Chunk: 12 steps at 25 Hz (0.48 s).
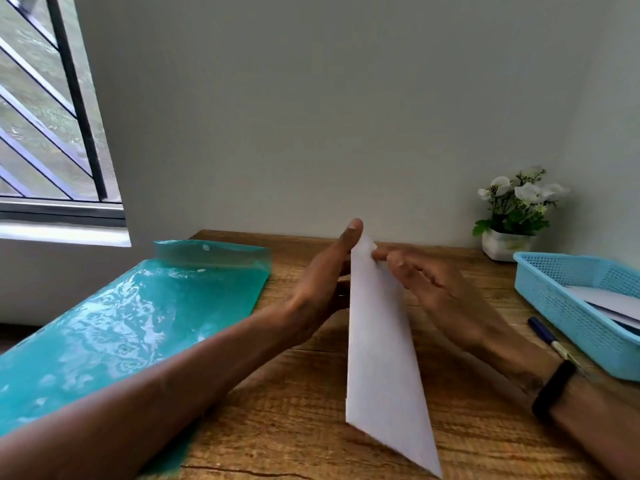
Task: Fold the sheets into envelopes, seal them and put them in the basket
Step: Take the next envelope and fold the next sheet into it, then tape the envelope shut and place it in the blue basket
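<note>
- Head view, hands: your left hand (323, 285) lies with straight fingers flat against the far end of the folded white paper sheet (379, 341). Your right hand (427, 282) pinches that same far corner, fingers curled round the edge. The sheet stands raised above the brown wooden counter (298, 427), its near point hanging free.
- Head view, risk: only the far end is held. In your position, a loosened pinch would probably let the layers slide apart, so the crease would set crooked and the envelope might not seal.
- Head view, risk: the free near point could catch on the counter and bend.
- Head view, goal: the light-blue perforated plastic basket (557, 306) sits at your right, white paper already inside; a dark-blue pen (542, 329) lies just beside it.
- Head view, surroundings: a translucent teal plastic document folder (138, 317) lies at your left.
- Head view, writing: no brand, label or legible text shows.
</note>
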Each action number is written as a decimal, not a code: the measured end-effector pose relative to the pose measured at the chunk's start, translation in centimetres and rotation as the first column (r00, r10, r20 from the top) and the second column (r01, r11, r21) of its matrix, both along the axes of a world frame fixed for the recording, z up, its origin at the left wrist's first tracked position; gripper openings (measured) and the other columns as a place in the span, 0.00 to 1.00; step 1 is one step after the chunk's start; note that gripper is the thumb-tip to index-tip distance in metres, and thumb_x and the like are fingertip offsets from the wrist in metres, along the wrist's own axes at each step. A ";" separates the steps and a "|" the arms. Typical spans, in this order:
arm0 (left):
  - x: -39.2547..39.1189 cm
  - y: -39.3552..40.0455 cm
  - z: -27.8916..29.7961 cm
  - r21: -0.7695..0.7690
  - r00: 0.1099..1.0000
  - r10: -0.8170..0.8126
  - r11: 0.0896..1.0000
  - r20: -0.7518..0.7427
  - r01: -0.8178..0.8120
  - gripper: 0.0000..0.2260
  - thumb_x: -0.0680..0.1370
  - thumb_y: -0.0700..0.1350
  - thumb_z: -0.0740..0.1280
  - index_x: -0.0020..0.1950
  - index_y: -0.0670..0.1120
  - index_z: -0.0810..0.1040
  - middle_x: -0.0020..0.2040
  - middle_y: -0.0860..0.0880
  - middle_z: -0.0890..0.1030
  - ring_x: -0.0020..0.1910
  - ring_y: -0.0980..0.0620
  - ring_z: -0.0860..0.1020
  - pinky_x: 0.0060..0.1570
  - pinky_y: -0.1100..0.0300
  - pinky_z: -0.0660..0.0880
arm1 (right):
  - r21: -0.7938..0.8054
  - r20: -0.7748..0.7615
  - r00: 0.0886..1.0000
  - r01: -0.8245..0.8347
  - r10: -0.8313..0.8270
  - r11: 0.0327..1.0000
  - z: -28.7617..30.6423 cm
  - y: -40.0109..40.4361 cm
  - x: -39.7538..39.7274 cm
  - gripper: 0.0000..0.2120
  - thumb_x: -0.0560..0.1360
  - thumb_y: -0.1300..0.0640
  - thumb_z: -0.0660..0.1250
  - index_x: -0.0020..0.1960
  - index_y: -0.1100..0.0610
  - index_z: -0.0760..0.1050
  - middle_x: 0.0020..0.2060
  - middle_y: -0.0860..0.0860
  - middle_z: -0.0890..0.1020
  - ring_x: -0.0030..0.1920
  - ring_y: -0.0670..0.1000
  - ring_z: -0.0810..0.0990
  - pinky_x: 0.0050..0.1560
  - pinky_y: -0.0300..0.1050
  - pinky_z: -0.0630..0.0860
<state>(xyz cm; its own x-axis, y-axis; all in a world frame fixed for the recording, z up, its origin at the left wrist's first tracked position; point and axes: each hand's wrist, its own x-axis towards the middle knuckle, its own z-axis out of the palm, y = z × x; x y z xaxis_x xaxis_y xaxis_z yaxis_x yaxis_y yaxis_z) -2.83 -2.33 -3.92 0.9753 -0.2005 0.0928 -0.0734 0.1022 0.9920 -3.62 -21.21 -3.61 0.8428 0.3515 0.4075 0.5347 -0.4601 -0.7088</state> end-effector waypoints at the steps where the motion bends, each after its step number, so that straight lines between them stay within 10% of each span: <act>1: 0.2 0.1 -0.3 0.001 0.999 0.007 1.000 -0.036 -0.007 0.27 0.80 0.66 0.63 0.67 0.48 0.81 0.61 0.45 0.86 0.58 0.44 0.85 0.62 0.46 0.81 | -0.068 -0.002 1.000 0.009 -0.009 0.998 0.0 0.2 -0.2 0.14 0.80 0.32 0.54 0.60 0.28 0.74 0.54 0.16 0.74 0.59 0.21 0.71 0.57 0.31 0.68; 8: 0.7 1.6 -0.7 0.701 0.899 0.037 0.611 0.437 -0.366 0.17 0.83 0.58 0.65 0.66 0.51 0.82 0.58 0.49 0.86 0.52 0.53 0.83 0.46 0.64 0.77 | -0.317 -0.091 0.996 -0.030 0.002 0.948 -1.8 0.7 0.0 0.27 0.78 0.30 0.49 0.74 0.33 0.66 0.73 0.33 0.70 0.71 0.34 0.67 0.74 0.44 0.63; 12: 0.9 3.1 -1.1 0.792 0.829 -0.043 0.329 0.557 -0.515 0.22 0.83 0.51 0.64 0.77 0.46 0.71 0.75 0.45 0.74 0.74 0.45 0.70 0.70 0.54 0.68 | -0.512 -0.083 0.990 0.056 -0.114 0.857 -2.0 1.6 0.3 0.31 0.81 0.32 0.42 0.79 0.41 0.64 0.79 0.44 0.66 0.79 0.49 0.61 0.78 0.48 0.54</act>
